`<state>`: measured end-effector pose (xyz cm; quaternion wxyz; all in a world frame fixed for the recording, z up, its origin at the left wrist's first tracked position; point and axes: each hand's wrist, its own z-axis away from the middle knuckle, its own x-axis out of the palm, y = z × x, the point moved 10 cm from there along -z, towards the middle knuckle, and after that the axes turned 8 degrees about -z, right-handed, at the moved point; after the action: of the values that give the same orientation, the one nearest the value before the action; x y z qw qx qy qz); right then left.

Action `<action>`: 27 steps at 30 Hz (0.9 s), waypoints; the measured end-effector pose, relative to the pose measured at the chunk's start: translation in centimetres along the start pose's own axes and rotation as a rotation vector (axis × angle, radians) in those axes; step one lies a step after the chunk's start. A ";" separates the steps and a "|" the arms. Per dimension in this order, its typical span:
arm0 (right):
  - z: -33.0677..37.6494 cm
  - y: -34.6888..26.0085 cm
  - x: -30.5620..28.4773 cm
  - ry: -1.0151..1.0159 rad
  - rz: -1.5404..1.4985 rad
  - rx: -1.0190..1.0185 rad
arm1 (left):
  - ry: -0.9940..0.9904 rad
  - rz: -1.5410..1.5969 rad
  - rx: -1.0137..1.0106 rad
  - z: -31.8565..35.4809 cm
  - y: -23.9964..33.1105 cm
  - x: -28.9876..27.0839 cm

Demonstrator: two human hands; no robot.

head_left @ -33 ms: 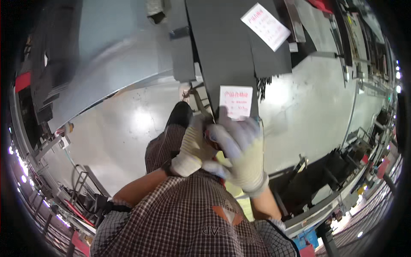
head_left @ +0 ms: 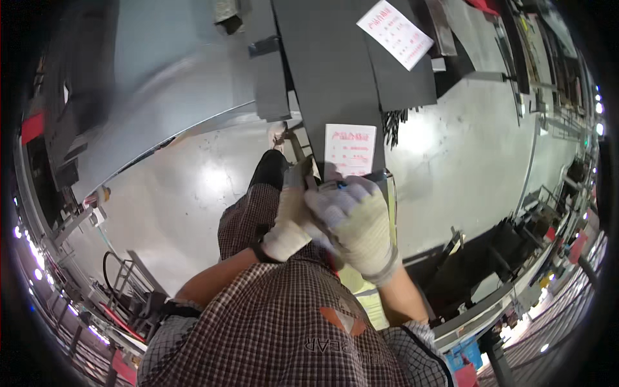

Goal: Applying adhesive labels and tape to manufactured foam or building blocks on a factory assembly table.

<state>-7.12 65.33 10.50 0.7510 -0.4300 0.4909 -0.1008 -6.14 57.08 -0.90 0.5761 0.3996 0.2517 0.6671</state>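
Note:
Both of my hands wear pale knitted gloves and meet close in front of my checked apron [head_left: 284, 309]. My right hand [head_left: 358, 222] is closed, its fingers curled at the near end of a dark grey panel [head_left: 335, 71]. A small blue bit [head_left: 342, 185] shows by its fingertips; what it grips is mostly hidden. Right beside it, my left hand [head_left: 288, 226] points away from me with its fingers blurred and partly hidden. Just beyond the hands, a white paper label with red print [head_left: 350, 148] lies on the panel.
A second white label [head_left: 394, 35] rests on another dark panel at the far right. A large grey sheet [head_left: 180, 64] spans the far left. Pale floor [head_left: 464, 168] shows on both sides. Dark stacked material [head_left: 471, 271] and racks stand at the right.
My right hand's fingers have drawn in from a looser, spread pose and curled. More of the near label shows now. The view has shifted slightly.

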 end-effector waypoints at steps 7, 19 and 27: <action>0.7 13.6 -6.2 0.043 -0.075 0.275 | -0.244 -0.048 -0.180 -2.1 -7.2 2.4; -0.2 15.0 -7.0 0.218 0.022 0.161 | -0.279 -0.393 -0.137 -4.4 -0.2 1.8; -2.7 13.9 -3.8 -0.069 0.315 0.339 | -0.083 -0.272 0.071 -4.5 0.1 2.2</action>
<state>-14.96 74.51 2.24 0.8351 -0.2191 0.5022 -0.0485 -9.93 59.72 -2.73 0.6567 0.4091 0.3028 0.5565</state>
